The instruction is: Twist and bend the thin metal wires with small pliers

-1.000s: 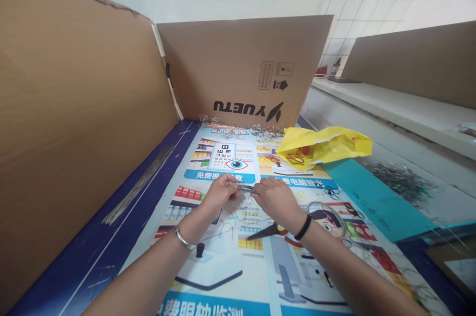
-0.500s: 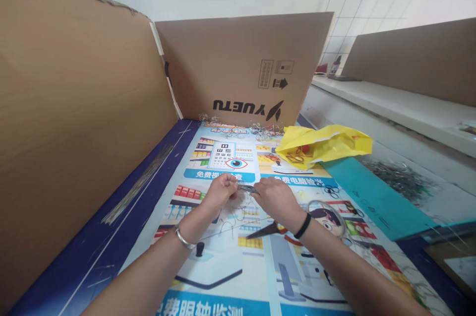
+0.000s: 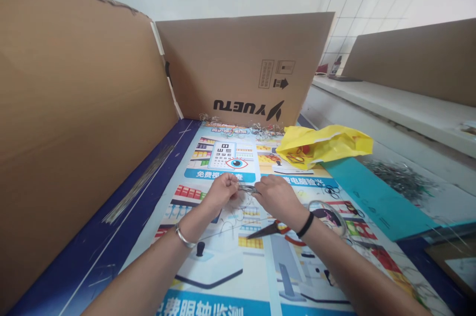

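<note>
Blue-topped bench [image 3: 80, 256], printed sheet [image 3: 223, 266] over it. Plier-like tool [image 3: 248, 188] above sheet, between hands. Right hand [image 3: 277, 197] curled closed round one end; left hand [image 3: 222, 192] pinched closed at other end, can't tell on what. Likely fine tool work; next calls for steady pinch. Long axis crosswise, tip pointing left.

R fingers [image 3: 263, 189] & blk wristband [image 3: 305, 225] now sl. further right vs earlier

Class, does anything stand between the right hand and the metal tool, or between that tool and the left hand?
Nothing visible does. The right hand grips the tool, whose other end is right at the left hand. The scissors lie nearer the wearer, outside that gap.
</note>
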